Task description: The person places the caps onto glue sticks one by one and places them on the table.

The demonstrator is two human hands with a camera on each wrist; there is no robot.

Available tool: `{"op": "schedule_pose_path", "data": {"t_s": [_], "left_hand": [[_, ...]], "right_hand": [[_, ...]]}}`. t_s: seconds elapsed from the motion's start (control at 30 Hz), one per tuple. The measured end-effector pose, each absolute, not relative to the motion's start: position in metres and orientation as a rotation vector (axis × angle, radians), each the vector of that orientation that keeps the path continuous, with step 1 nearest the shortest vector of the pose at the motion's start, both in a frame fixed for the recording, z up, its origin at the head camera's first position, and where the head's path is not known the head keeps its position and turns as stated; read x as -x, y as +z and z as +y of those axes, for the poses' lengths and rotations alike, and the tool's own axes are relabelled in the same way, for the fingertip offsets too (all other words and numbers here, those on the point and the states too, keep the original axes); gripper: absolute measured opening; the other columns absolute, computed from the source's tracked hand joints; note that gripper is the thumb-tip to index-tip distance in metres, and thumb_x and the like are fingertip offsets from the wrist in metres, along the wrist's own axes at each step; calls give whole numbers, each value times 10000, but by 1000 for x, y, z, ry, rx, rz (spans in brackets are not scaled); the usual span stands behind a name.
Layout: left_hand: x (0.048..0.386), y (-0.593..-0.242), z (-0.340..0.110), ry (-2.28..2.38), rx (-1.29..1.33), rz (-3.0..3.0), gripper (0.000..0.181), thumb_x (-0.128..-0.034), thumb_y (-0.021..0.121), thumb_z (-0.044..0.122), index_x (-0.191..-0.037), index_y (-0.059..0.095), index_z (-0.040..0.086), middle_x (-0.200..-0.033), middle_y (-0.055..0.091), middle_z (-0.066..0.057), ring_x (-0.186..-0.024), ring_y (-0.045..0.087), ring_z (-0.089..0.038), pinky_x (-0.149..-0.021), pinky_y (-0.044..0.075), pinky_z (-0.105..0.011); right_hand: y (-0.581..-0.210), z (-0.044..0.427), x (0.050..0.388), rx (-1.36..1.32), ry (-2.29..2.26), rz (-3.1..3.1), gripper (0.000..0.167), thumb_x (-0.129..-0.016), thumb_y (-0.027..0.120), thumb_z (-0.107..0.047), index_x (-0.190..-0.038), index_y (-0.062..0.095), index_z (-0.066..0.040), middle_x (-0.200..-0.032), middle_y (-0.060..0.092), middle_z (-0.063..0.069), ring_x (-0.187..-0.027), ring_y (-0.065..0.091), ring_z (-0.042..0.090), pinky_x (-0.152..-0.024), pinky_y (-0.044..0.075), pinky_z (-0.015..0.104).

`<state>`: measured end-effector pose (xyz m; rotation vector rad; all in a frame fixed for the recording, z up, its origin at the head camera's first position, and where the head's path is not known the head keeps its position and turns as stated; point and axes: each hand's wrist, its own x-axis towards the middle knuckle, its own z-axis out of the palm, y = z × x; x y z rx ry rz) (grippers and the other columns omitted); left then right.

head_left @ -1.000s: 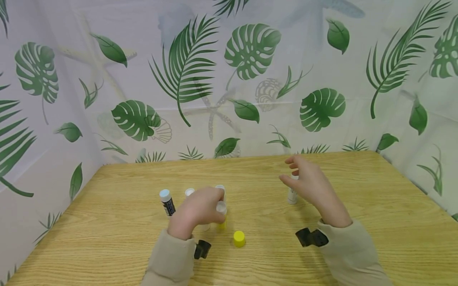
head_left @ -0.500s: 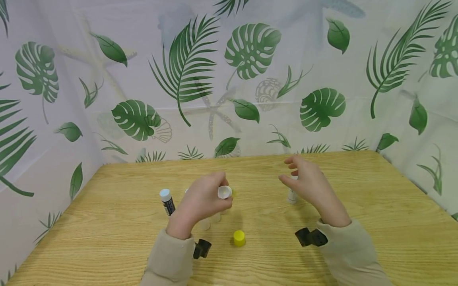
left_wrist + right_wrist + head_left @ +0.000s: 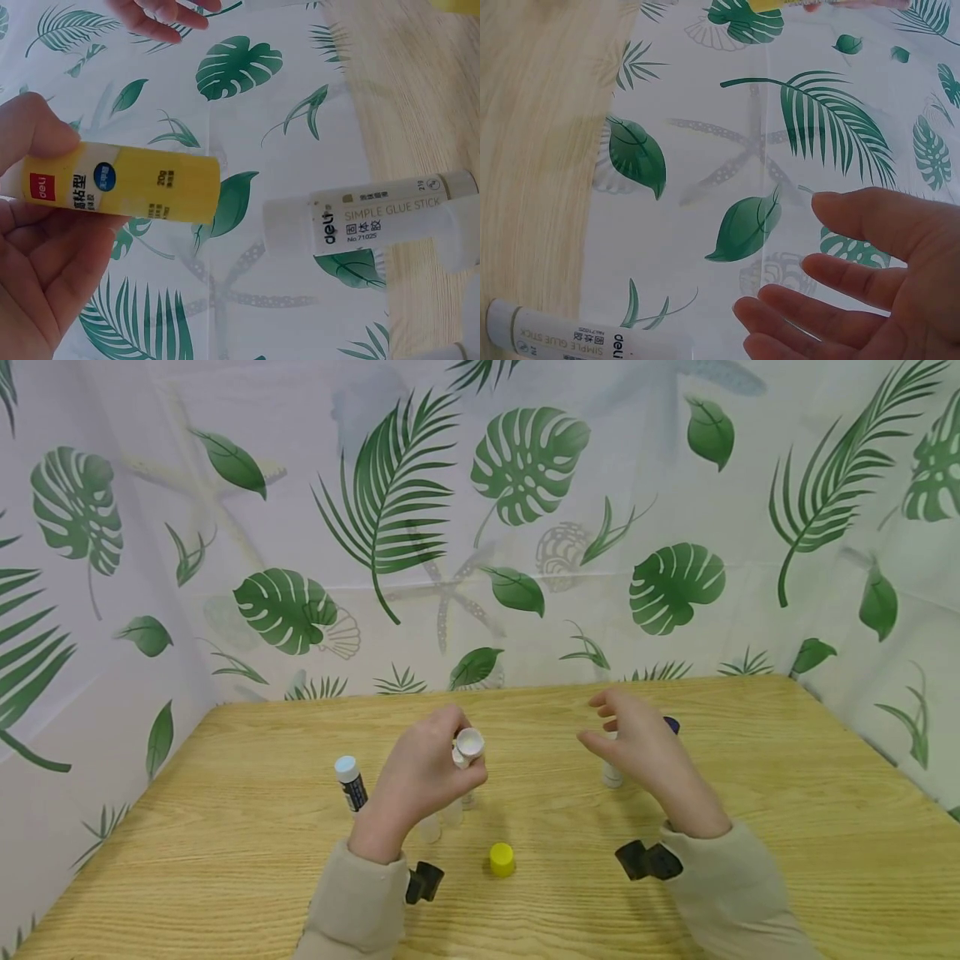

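Observation:
My left hand [image 3: 423, 768] grips a yellow glue stick [image 3: 150, 180] between thumb and fingers, up off the table. In the head view its white round end faces me. A white glue stick [image 3: 367, 214] stands close by in the left wrist view. My right hand [image 3: 647, 756] is raised with fingers spread and relaxed, holding nothing. Just behind it stands another white glue stick [image 3: 612, 775], which also shows low in the right wrist view as a labelled white tube [image 3: 570, 337].
A yellow cap [image 3: 502, 860] sits on the wooden table [image 3: 570, 910] between the forearms. A black glue stick [image 3: 351, 783] with a light blue cap stands at left. Something dark blue [image 3: 672, 724] peeks out behind the right hand. A leaf-patterned cloth [image 3: 570, 643] backs the table.
My left hand has lifted the yellow glue stick from among the others and carried it up and forward. My right hand has shifted slightly left, and the dark blue thing shows behind it.

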<state>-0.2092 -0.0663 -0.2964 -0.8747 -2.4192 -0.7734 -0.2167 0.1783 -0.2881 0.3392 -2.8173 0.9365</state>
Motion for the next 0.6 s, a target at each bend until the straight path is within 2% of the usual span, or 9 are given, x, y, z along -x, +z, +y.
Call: {"op": "schedule_pose_path", "data": {"t_s": [0.23,0.6], "left_hand": [[209,-296,-66,-594,851,-2359,194,-668,660,82,-825,547,88,-711,533,28,-488,359,-65,-427,315,-200],[209,-294,-66,-531,846,-2320,210,-716,667,111,-910,603,62,-802,591,-8,-629,528,-94,-507,437,-224]], "right_hand": [[-292,168,215,-362,902,-2844,412,-835,593,-162,-1170,469,44,-1122,518,236,-979,522,368,-776,441,457],[-304,143,212,-481,846,-2852,372,-802,648,-165,-1107,526,10,-1053,564,178,-906,563,311,-724,474,407]]}}
